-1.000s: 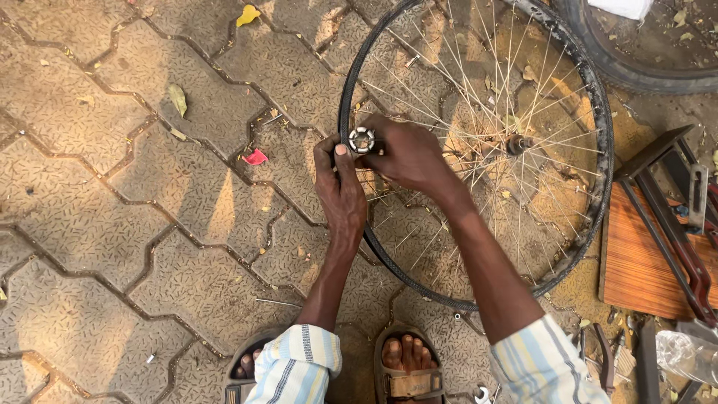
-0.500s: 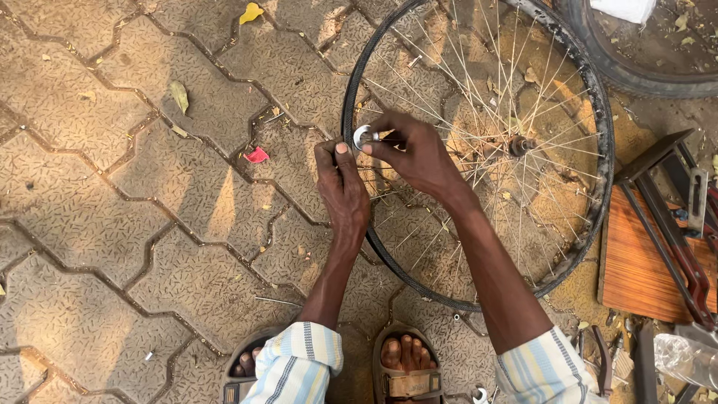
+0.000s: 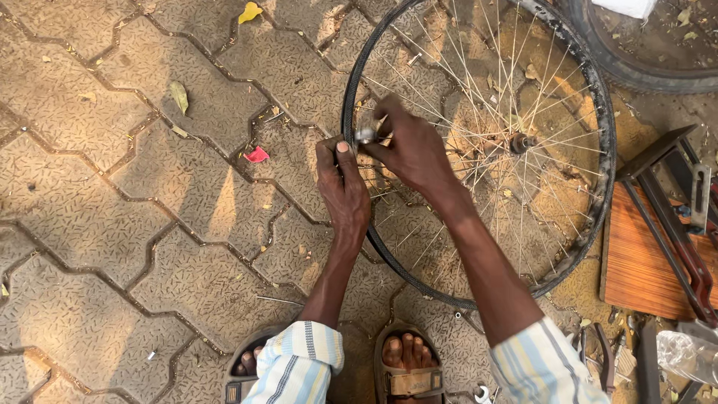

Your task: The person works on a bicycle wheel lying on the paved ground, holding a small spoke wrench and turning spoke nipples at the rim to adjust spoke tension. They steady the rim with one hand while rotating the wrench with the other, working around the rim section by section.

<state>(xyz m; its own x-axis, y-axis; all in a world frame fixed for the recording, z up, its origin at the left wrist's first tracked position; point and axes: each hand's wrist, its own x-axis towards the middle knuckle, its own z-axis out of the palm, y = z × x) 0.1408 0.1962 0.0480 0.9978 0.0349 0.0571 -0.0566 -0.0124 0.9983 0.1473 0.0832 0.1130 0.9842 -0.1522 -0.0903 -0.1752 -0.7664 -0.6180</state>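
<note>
1. Underfoot, the paving (image 3: pixel 134 247) of interlocking blocks carries everything; two sandalled feet (image 3: pixel 407 366) show at the bottom edge.
2. Upright on it stands a bicycle wheel (image 3: pixel 598 112), its bare rim stiff and probably light, its thin spokes (image 3: pixel 479 97) easily bent, so the rim is the safer hold.
3. Gripping the rim's near edge, the left hand (image 3: pixel 342 187) is clenched, thumb on top.
4. Just beside it, the right hand (image 3: pixel 411 150) pinches a small metal tool (image 3: pixel 366 135) against the rim; its exact kind is too small to tell.
</note>
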